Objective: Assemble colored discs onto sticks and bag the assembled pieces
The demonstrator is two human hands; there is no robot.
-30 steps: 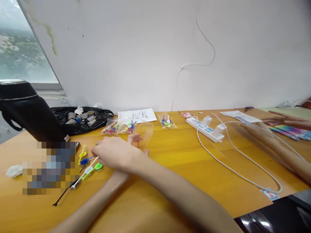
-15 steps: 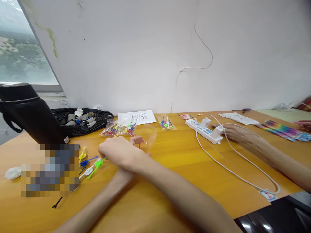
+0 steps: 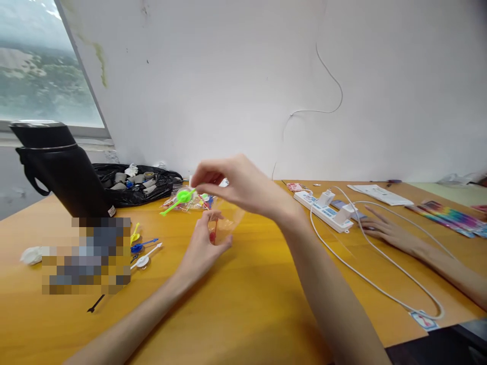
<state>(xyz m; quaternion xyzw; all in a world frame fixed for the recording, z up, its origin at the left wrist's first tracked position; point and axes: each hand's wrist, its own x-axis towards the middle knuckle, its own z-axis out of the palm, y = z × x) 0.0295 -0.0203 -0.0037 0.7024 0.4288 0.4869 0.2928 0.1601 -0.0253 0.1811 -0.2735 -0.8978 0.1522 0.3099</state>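
My right hand (image 3: 239, 183) is raised above the yellow table (image 3: 243, 304) and pinches a green plastic pick (image 3: 178, 199) by its round end. My left hand (image 3: 203, 244) rests on the table below it, holding a small clear bag (image 3: 228, 223) with a red pick inside. To the left lie a yellow pick (image 3: 134, 234), a blue pick (image 3: 141, 246) and a white pick (image 3: 146, 257). Behind my hands sits a clear bag of several coloured picks (image 3: 186, 204).
A black flask (image 3: 63, 170) and a black bag of small parts (image 3: 133, 183) stand at the back left. A white power strip (image 3: 325, 205) with a looping cable (image 3: 380, 284) lies to the right. Another person's hand (image 3: 384, 230) rests beside it.
My right hand lifted the green pick off the table and carried it up and right. The other person's hand drew back along the table toward the power strip.
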